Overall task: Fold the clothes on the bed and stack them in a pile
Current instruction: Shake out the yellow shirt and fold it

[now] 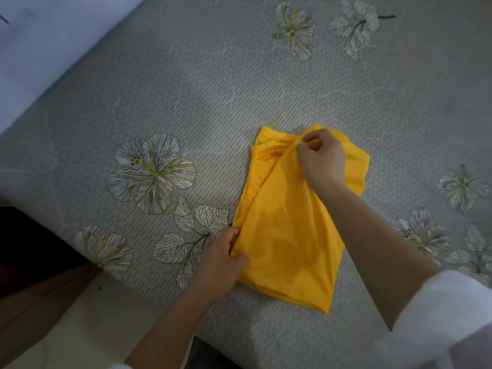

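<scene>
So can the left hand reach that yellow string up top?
Probably: nothing lies between the left hand and the string, but it grips the yellow cloth and must let go first.

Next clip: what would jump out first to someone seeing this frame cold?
A bright yellow garment, partly folded, lies right of centre on the grey flower-printed bedspread. The left hand pinches its near left edge; the right hand pinches a fold at its far end.
</scene>
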`<action>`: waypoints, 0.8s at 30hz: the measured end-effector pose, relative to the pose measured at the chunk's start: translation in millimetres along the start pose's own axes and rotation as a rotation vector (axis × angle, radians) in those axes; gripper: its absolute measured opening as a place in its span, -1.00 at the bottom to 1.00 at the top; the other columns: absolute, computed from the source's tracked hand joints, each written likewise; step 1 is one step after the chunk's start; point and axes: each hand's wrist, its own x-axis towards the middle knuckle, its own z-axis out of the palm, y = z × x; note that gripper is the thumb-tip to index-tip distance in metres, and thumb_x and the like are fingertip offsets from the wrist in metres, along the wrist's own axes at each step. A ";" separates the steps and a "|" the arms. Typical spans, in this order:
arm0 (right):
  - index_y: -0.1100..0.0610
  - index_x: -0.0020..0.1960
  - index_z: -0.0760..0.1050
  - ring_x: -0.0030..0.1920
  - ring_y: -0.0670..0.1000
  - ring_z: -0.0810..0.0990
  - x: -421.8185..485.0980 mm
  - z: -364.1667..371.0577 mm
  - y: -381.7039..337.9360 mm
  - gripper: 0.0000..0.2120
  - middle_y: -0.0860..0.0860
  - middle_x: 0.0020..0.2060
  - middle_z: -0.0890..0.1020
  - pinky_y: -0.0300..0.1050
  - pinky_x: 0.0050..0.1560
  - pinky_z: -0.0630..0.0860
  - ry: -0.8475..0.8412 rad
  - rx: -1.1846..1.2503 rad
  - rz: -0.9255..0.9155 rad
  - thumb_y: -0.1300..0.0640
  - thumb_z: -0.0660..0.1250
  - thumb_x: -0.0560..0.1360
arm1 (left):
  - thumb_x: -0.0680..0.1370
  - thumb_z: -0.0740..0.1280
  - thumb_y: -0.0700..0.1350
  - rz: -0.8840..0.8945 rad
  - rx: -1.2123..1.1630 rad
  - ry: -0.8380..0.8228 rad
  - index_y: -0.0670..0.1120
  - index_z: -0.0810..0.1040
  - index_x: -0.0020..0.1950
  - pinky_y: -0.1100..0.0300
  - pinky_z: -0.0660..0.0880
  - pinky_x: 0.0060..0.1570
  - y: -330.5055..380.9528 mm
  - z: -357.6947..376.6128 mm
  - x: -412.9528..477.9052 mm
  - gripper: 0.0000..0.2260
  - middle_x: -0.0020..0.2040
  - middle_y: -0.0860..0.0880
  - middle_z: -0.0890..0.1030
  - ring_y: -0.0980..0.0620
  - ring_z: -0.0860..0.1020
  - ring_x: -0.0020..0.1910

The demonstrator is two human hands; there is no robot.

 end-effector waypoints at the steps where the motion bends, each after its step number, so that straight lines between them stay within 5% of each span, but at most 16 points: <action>1: 0.09 -0.01 0.51 -0.34 -0.07 0.47 3.3 4.6 -1.1 -0.89 -0.08 -0.30 0.50 -0.26 -0.43 0.33 -0.094 -0.095 0.008 0.12 0.31 0.48 | 0.54 0.32 -0.15 0.001 0.002 0.000 0.04 0.37 0.33 0.21 0.52 0.03 0.2 -0.2 -0.3 -0.63 0.08 0.15 0.54 0.19 0.53 0.03; 4: 0.15 0.11 0.47 -0.02 0.10 0.53 10.4 18.9 -1.8 -0.67 0.06 0.01 0.52 -0.08 -0.19 0.39 -0.176 -0.326 0.053 -0.05 0.34 0.47 | 0.54 0.33 -0.14 0.009 -0.003 -0.008 0.06 0.38 0.30 0.31 0.51 -0.05 0.3 -1.4 -1.5 -0.64 0.05 0.21 0.54 0.24 0.53 0.00; 6: 0.18 0.15 0.44 0.04 0.14 0.51 15.2 26.0 -2.7 -0.61 0.10 0.05 0.51 -0.05 -0.16 0.40 -0.162 -0.421 0.055 -0.04 0.37 0.45 | 0.54 0.33 -0.11 0.017 0.008 -0.009 0.11 0.37 0.27 0.42 0.45 -0.16 0.6 -2.5 -2.7 -0.66 0.00 0.27 0.50 0.32 0.52 -0.05; 9: 0.17 -0.07 0.42 -0.17 0.08 0.50 20.1 22.6 -2.7 -0.82 0.02 -0.25 0.47 -0.15 -0.39 0.31 -0.162 -0.403 0.085 0.12 0.37 0.42 | 0.54 0.35 -0.10 0.018 -0.004 -0.016 0.15 0.34 0.26 0.52 0.41 -0.21 2.3 -4.4 -4.7 -0.64 -0.02 0.29 0.48 0.44 0.49 -0.09; 11: 0.15 -0.20 0.41 -0.34 0.02 0.43 21.2 12.6 -0.2 -0.89 -0.01 -0.39 0.41 -0.18 -0.48 0.26 -0.119 -0.298 0.150 0.17 0.35 0.39 | 0.51 0.39 -0.10 -0.006 -0.042 -0.029 0.14 0.36 0.21 0.42 0.47 -0.10 4.5 -7.2 -6.4 -0.65 0.05 0.18 0.55 0.31 0.52 -0.02; 13: 0.14 -0.28 0.41 -0.41 0.00 0.39 19.5 2.1 0.2 -0.86 -0.02 -0.44 0.39 -0.16 -0.46 0.28 -0.046 -0.188 0.214 0.16 0.36 0.37 | 0.47 0.45 -0.10 -0.032 -0.150 -0.062 0.12 0.43 0.12 0.17 0.56 -0.04 8.0 -12.1 -9.7 -0.69 0.03 0.04 0.64 0.13 0.59 -0.01; 16: 0.10 -0.40 0.30 -0.37 0.05 0.41 17.9 -5.9 -2.7 -0.75 0.03 -0.45 0.38 -0.06 -0.38 0.34 0.016 0.013 0.253 0.21 0.37 0.31 | 0.46 0.45 -0.16 0.018 -0.184 -0.073 0.12 0.48 0.11 0.23 0.54 -0.19 10.6 -19.3 -15.7 -0.69 -0.21 0.07 0.69 0.16 0.64 -0.15; 21: 0.10 -0.35 0.39 -0.41 -0.02 0.41 10.7 1.6 -19.5 -0.82 -0.03 -0.46 0.41 -0.20 -0.46 0.33 0.026 0.158 0.167 0.19 0.39 0.33 | 0.48 0.42 -0.23 -0.033 -0.178 0.000 0.10 0.48 0.11 0.32 0.55 -0.18 6.9 -28.1 -16.6 -0.69 -0.17 0.09 0.70 0.17 0.65 -0.13; 24: 0.10 -0.20 0.48 -0.34 -0.05 0.47 3.2 7.7 -23.3 -0.93 -0.04 -0.37 0.50 -0.15 -0.36 0.42 -0.191 0.171 0.042 0.19 0.37 0.42 | 0.48 0.41 -0.25 -0.068 -0.164 0.028 0.03 0.49 0.12 0.21 0.56 -0.09 3.3 -30.9 -17.6 -0.71 -0.13 0.06 0.71 0.13 0.66 -0.11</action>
